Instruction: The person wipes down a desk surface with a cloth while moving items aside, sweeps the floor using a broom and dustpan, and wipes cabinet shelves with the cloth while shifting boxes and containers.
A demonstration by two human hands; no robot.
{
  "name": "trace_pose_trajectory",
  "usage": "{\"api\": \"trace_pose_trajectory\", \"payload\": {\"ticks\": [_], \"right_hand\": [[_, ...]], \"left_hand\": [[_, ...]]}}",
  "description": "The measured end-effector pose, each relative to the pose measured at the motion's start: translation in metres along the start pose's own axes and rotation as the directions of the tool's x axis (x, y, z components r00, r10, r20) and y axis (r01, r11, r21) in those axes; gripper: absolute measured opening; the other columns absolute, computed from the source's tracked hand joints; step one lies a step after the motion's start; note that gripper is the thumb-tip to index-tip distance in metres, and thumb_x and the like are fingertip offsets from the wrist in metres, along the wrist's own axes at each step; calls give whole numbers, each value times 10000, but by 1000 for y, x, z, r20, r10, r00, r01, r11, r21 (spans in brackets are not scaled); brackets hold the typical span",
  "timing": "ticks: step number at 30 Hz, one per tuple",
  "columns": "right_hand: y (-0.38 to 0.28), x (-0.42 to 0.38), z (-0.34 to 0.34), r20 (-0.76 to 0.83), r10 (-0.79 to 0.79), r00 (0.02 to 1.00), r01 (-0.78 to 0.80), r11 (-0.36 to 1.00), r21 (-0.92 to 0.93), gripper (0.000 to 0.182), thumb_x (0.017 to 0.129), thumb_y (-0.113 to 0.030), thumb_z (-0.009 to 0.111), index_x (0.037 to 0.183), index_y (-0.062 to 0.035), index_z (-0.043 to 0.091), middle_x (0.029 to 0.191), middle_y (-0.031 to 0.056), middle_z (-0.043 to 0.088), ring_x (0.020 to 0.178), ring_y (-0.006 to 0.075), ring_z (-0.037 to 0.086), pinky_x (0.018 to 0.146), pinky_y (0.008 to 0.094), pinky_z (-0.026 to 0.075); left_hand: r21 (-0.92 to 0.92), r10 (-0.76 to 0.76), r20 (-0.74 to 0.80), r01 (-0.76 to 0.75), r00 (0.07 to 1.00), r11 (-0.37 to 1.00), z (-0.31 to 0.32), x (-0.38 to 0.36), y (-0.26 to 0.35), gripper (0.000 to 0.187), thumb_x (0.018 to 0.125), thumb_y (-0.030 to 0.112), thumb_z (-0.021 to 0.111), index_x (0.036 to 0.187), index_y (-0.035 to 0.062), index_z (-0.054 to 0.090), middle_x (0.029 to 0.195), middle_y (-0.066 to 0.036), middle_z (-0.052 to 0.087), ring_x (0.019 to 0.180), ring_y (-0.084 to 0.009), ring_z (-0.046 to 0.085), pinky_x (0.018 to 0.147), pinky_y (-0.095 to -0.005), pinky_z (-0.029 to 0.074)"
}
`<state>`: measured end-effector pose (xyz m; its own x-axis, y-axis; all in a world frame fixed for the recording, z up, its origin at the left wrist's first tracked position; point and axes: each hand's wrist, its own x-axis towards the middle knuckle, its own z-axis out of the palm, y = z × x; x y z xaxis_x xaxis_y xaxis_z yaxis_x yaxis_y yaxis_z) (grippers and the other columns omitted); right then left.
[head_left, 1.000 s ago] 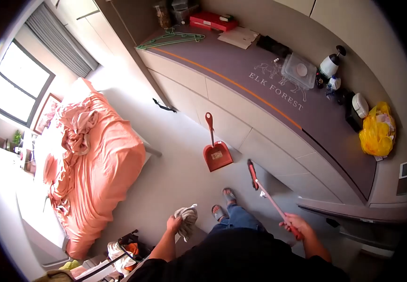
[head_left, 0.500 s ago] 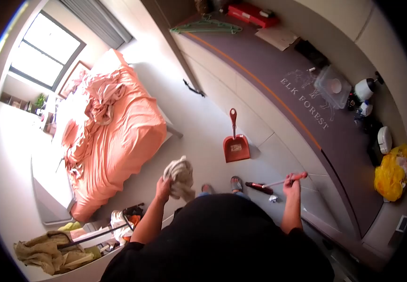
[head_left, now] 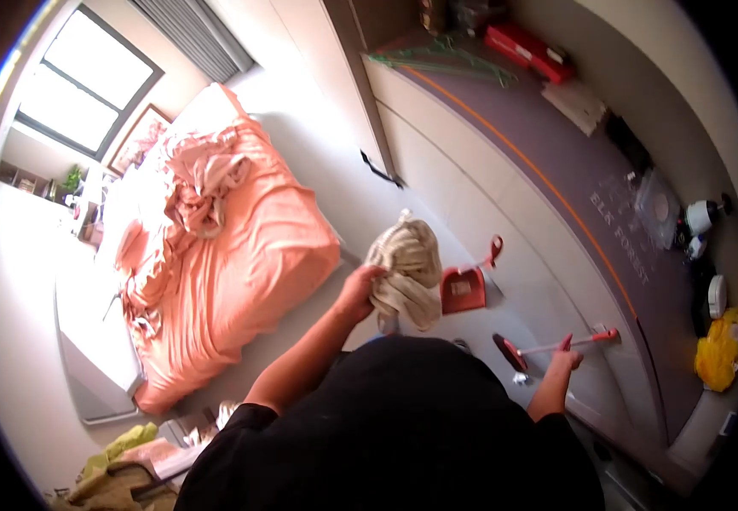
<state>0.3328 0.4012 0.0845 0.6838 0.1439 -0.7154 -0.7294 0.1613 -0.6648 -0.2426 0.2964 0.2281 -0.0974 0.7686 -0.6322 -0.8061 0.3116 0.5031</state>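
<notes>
My left hand (head_left: 359,292) is closed around a bunched beige cloth (head_left: 407,268), held up in front of my body. At lower right my right hand (head_left: 565,360) is beside the handle of a red broom (head_left: 539,348), with a finger stretched up across the shaft. The handle's red end is at the cabinet front and the dark brush head is on the floor. Whether that hand still touches the shaft is hard to see. A red dustpan (head_left: 463,291) stands on the floor just right of the cloth, its handle leaning toward the cabinet.
A bed (head_left: 250,281) with a pink sheet and rumpled bedding fills the left. Along the right runs a cabinet (head_left: 488,179) with a grey mat, bearing green hangers (head_left: 446,60), a red box (head_left: 529,51) and a yellow bag (head_left: 718,353). Crumpled white scrap (head_left: 520,379) lies near the brush. Clothes (head_left: 122,460) hang lower left.
The cloth in my left hand has moved right and up. The broom handle has shifted right to the cabinet, and my right hand is now lower along it. The view has turned.
</notes>
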Motion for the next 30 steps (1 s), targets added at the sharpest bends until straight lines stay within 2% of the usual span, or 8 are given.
{"api": "trace_pose_trajectory", "payload": {"ticks": [6, 10, 12, 14, 16, 18, 21, 30], "right_hand": [[50, -224, 19, 618, -283, 734, 608, 680, -410, 549, 1035, -324, 503, 1506, -68, 381, 1306, 100, 563, 991, 195, 615, 773, 323, 508], [81, -415, 55, 976, 7, -217, 842, 508, 183, 883, 939, -443, 677, 1577, -18, 238, 1555, 196, 339, 1416, 320, 372, 1176, 448, 290], [98, -442, 91, 952, -60, -301, 866, 401, 299, 953, 908, -387, 746, 1583, -2, 194, 1579, 231, 271, 1444, 342, 331, 1182, 454, 285], [105, -468, 132, 992, -34, 124, 726, 685, -67, 813, 961, -233, 703, 1578, -17, 219, 1518, 192, 409, 1385, 286, 420, 1135, 399, 359], [124, -436, 162, 985, -3, 170, 540, 837, -91, 693, 990, -223, 660, 1550, -14, 309, 1467, 153, 484, 1330, 249, 479, 1126, 375, 359], [137, -415, 193, 943, -169, 286, 677, 732, -75, 618, 995, -228, 649, 1511, -4, 391, 1453, 133, 502, 1303, 229, 494, 1116, 361, 356], [109, -418, 240, 891, -302, 339, 666, 746, -1, 633, 1027, -368, 576, 1509, 0, 396, 1469, 144, 481, 1319, 249, 466, 1112, 349, 335], [87, -380, 277, 676, -496, 545, 837, 363, -409, 870, 943, -630, 586, 1548, -50, 353, 1532, 252, 412, 1399, 386, 416, 1133, 398, 331]], "left_hand": [[335, 195, 302, -295, 933, 895, 74, 36, 66, 374, 937, 71, 625, 1280, -8, 500, 1144, -134, 648, 1049, -223, 640, 915, -357, 533], [525, -103, 552, -249, 828, 814, 173, 35, 84, 477, 956, 106, 650, 1384, 14, 459, 1250, -111, 611, 1155, -195, 588, 999, -344, 490], [425, -120, 682, -258, 721, 868, 209, 43, 84, 553, 979, 163, 655, 1456, 20, 416, 1322, -108, 585, 1225, -182, 543, 1057, -340, 446], [535, -281, 663, -176, 694, 827, 240, 53, 131, 563, 1004, 264, 647, 1468, 21, 439, 1330, -113, 591, 1231, -202, 555, 1047, -335, 452], [716, -450, 642, -275, 621, 641, 248, 102, 184, 520, 998, 289, 648, 1431, 42, 501, 1262, -157, 641, 1147, -249, 623, 989, -357, 498], [674, 55, 739, -732, 672, -103, 254, 141, 240, 551, 969, 344, 671, 1391, 14, 540, 1192, -194, 673, 1045, -324, 672, 925, -382, 536], [550, 338, 831, -560, 442, -620, 258, 244, 330, 727, 894, 440, 719, 1405, -26, 496, 1335, -238, 572, 1228, -407, 541, 1046, -455, 439], [528, 210, 622, -207, 754, -823, 265, 405, 408, 420, 894, 182, 580, 1264, -8, 517, 1356, -266, 508, 1165, -455, 577, 1129, -560, 355]]}}
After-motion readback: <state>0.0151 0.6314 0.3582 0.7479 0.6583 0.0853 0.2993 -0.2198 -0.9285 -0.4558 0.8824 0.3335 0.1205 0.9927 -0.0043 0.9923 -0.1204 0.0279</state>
